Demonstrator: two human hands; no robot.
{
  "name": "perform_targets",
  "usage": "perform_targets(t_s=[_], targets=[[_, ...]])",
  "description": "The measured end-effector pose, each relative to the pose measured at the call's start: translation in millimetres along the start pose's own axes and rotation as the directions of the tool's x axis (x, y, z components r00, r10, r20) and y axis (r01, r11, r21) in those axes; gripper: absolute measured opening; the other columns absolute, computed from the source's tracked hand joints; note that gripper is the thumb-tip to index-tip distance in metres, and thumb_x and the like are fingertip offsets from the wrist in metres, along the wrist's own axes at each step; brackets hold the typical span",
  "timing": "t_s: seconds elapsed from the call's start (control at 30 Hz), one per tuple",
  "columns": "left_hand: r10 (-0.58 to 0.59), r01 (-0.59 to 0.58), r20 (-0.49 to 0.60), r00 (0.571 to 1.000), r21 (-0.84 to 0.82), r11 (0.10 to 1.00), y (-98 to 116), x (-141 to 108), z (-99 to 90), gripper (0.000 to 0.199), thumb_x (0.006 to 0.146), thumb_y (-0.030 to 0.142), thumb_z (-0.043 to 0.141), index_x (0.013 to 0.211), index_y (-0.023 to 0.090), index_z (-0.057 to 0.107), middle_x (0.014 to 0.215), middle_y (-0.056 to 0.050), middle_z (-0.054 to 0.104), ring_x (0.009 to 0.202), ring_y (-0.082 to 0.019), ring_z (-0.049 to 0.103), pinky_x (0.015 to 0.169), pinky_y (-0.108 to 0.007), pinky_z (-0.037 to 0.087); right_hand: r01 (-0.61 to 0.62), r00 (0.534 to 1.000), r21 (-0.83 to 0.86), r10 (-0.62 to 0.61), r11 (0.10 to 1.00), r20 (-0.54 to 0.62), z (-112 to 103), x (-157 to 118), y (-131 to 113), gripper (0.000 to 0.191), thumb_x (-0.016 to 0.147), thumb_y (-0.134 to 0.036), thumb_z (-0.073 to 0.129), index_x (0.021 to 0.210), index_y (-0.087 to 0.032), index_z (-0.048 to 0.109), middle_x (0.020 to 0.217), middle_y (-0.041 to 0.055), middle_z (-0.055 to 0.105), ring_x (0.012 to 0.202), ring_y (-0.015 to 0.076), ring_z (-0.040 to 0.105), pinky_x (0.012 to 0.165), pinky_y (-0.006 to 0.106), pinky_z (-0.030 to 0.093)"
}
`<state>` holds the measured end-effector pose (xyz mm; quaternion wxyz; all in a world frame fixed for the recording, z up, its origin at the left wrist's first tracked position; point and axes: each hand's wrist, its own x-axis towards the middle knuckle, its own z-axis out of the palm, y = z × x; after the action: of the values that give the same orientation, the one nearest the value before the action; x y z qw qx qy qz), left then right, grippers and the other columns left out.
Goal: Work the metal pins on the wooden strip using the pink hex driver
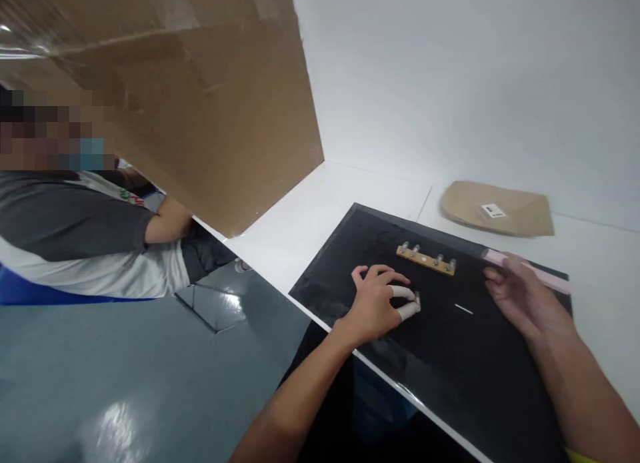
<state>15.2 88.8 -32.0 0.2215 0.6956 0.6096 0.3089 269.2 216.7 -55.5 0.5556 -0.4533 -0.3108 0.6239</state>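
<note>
On the black mat (440,356), my left hand (380,303) wears white covers on its thumb and index finger. Those two fingertips pinch a small clear piece (417,301). Beyond it lies a yellow strip (427,260) with several small clear pegs along it. A thin white stick (464,309) rests between my hands. My right hand (523,293) is blurred near the mat's right side, fingers curled together; what they hold, if anything, cannot be made out. Close behind that hand is a pale pink strip (550,278).
A brown paper packet (497,209) lies on the white table (300,216) against the back wall. A large cardboard panel (215,116) stands at the left. Past it sits a person in a grey and white shirt (75,216).
</note>
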Motion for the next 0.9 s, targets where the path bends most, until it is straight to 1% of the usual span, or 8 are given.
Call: perform_targets(t_s=[0.13,0.3,0.4,0.47,0.53,0.63,0.77,0.9], targets=[[-0.087,0.082,-0.064,0.994,-0.072,0.994,7.1,-5.2,-2.7,0.006,0.087,0.035,0.083,0.086,0.032,0.078,0.123,0.001,0.078,0.125,-0.026,0.063,0.112,-0.056,0.033,-0.029,0.999,-0.034,0.028,0.999,-0.035,-2.6,1.1,3.9,0.041,0.047,-0.028,0.098,0.082,-0.026,0.077,0.087,0.008,0.071,0.066,0.0162,0.069,0.043,0.014,0.052],[-0.154,0.127,-0.139,0.978,-0.186,0.974,14.6,-24.0,-10.9,0.005,0.088,0.033,0.081,0.088,0.031,0.075,0.122,0.001,0.078,0.122,-0.026,0.065,0.111,-0.055,0.039,0.009,0.999,-0.055,-0.012,0.998,-0.051,5.3,-9.2,-3.5,0.047,0.038,-0.021,0.098,0.079,-0.024,0.075,0.092,0.0076,0.073,0.073,0.0152,0.072,0.064,0.014,0.062],[-0.161,0.111,-0.176,0.971,-0.265,0.958,20.3,-36.4,-19.5,0.004,0.087,0.032,0.079,0.089,0.032,0.076,0.12,0.0,0.078,0.12,-0.026,0.066,0.111,-0.056,0.041,0.073,0.996,-0.088,-0.077,0.993,-0.038,21.3,-36.1,-14.6,0.047,0.037,-0.023,0.099,0.077,-0.024,0.074,0.096,0.0076,0.074,0.075,0.0162,0.073,0.07,0.019,0.065],[-0.147,0.091,-0.176,0.973,-0.292,0.952,25.5,-42.9,-25.0,0.004,0.087,0.031,0.079,0.089,0.033,0.077,0.118,0.001,0.079,0.118,-0.025,0.067,0.11,-0.056,0.042,0.169,0.986,-0.125,-0.168,0.978,0.022,34.5,-67.1,-19.4,0.042,0.045,-0.031,0.099,0.078,-0.025,0.075,0.094,0.0085,0.073,0.072,0.0181,0.072,0.064,0.024,0.067],[-0.114,0.051,-0.171,0.979,-0.336,0.941,31.1,-48.2,-29.1,0.005,0.087,0.03,0.079,0.089,0.034,0.077,0.116,0.001,0.079,0.116,-0.025,0.067,0.108,-0.055,0.043,0.274,0.956,-0.119,-0.257,0.954,0.144,46.4,-105.1,-19.4,0.032,0.057,-0.037,0.096,0.079,-0.029,0.075,0.09,0.0073,0.071,0.063,0.0197,0.069,0.049,0.03,0.064],[-0.053,-0.007,-0.132,0.99,-0.417,0.909,38.0,-54.7,-31.9,0.004,0.088,0.032,0.078,0.091,0.036,0.078,0.115,0.002,0.079,0.115,-0.026,0.068,0.106,-0.054,0.044,0.405,0.865,-0.154,-0.322,0.901,0.385,58.4,-160.3,-11.5,0.019,0.075,-0.032,0.086,0.09,-0.039,0.077,0.088,0.005,0.069,0.048,0.0188,0.063,0.037,0.036,0.056],[0.016,-0.042,-0.061,0.998,-0.465,0.884,43.0,-60.1,-33.6,0.004,0.092,0.031,0.076,0.094,0.033,0.078,0.114,-0.001,0.08,0.114,-0.025,0.069,0.103,-0.05,0.046,0.59,0.797,-0.328,-0.464,0.738,0.387,65.3,-203.9,-2.1,0.024,0.083,-0.017,0.077,0.099,-0.034,0.075,0.098,0.0078,0.07,0.065,0.0206,0.069,0.044,0.033,0.058],[0.097,-0.119,-0.072,0.993,-0.454,0.883,45.9,-60.3,-36.1,0.007,0.097,0.024,0.072,0.098,0.028,0.077,0.113,-0.001,0.08,0.114,-0.023,0.068,0.102,-0.045,0.043,0.701,0.712,-0.34,-0.581,0.627,0.395,74.1,-216.6,-4.1,0.035,0.084,0.0,0.065,0.107,-0.026,0.067,0.105,0.0055,0.066,0.077,0.0157,0.07,0.056,0.027,0.06]])
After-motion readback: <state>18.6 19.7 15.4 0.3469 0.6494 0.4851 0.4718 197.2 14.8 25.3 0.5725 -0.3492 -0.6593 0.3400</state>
